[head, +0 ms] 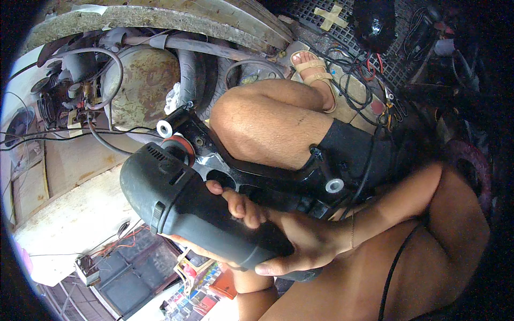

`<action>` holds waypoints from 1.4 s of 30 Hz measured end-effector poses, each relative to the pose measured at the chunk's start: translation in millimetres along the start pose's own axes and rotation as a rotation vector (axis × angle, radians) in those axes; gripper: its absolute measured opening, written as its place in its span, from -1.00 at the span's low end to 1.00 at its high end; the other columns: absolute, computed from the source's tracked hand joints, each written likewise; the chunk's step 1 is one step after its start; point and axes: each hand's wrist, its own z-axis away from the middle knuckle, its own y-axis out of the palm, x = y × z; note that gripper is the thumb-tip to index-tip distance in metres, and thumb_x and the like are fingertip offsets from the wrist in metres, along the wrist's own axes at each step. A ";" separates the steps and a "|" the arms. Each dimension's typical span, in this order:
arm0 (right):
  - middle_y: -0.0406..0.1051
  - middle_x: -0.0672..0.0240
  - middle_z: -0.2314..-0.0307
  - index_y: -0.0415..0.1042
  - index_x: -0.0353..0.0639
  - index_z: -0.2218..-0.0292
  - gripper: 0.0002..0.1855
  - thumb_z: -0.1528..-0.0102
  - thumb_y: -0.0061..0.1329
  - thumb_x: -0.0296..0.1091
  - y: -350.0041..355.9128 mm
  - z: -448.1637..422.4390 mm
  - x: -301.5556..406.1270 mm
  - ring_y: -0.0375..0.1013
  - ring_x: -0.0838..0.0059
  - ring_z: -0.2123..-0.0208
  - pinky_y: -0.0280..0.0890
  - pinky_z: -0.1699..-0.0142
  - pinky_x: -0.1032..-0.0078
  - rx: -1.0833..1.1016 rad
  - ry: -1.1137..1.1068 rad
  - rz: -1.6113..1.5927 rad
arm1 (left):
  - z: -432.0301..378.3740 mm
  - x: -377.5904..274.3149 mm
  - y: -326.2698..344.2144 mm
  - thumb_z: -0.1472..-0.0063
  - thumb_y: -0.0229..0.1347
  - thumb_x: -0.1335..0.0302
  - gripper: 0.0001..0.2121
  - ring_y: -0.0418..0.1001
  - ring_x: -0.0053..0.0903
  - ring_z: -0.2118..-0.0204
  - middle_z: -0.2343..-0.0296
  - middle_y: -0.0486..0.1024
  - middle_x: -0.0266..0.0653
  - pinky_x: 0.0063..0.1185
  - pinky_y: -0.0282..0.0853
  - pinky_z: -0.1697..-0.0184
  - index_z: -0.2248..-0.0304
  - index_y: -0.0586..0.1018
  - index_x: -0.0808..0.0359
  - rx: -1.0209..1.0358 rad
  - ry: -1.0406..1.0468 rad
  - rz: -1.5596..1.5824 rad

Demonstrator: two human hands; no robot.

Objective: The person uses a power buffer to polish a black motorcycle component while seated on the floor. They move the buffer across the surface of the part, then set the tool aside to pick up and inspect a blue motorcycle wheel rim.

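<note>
My right hand [305,236] wraps over the rear of a large black handheld power tool [209,216], its fingers on the upper side and its thumb below. My left hand [200,248] is mostly hidden under the tool, seemingly supporting it; its grip cannot be made out. A round part with a red rim [180,148] shows beside the vented front end of the tool. Just beyond lies a glossy black metal frame part, like a motorcycle swingarm [273,172], against my bare leg [257,124]. It has round end bushings and a shiny silver patch near the tool.
An air compressor with a worn tank [140,84] and hoses stands at upper left, near tires [192,72] and wooden boards [160,20]. Black cables [349,76] lie tangled by my sandalled foot [317,76]. Another cord [389,273] crosses my body.
</note>
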 end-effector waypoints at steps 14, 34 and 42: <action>0.15 0.08 -0.02 0.19 -0.31 -0.07 -0.24 -0.02 0.02 0.08 1.6 -1.6 2.5 0.10 0.15 -0.14 -0.07 -0.26 0.25 0.005 0.048 -0.057 | 0.8 -3.8 -1.6 0.05 -0.09 -0.45 -0.05 0.36 -0.24 0.53 0.46 0.36 -0.06 -0.35 0.29 0.43 0.03 0.24 0.34 -0.012 -0.018 0.014; 0.12 0.07 0.00 0.07 -0.44 -0.06 -0.16 0.00 0.10 0.05 2.3 -3.3 18.1 0.08 0.17 -0.14 -0.05 -0.24 0.30 0.086 0.138 -0.038 | 7.8 1.1 5.4 -0.01 -0.11 -0.42 -0.09 0.37 -0.23 0.57 0.50 0.36 -0.03 -0.34 0.31 0.51 0.05 0.22 0.37 0.039 0.160 0.120; 0.12 0.18 0.09 0.15 -0.37 0.03 -0.28 0.03 0.08 0.00 -4.6 -3.0 5.5 0.11 0.25 -0.04 -0.02 -0.20 0.34 -0.033 -0.070 -0.004 | -0.4 3.2 4.5 0.05 -0.11 -0.46 -0.04 0.38 -0.21 0.55 0.49 0.38 -0.01 -0.36 0.30 0.50 0.04 0.22 0.36 0.016 0.034 -0.018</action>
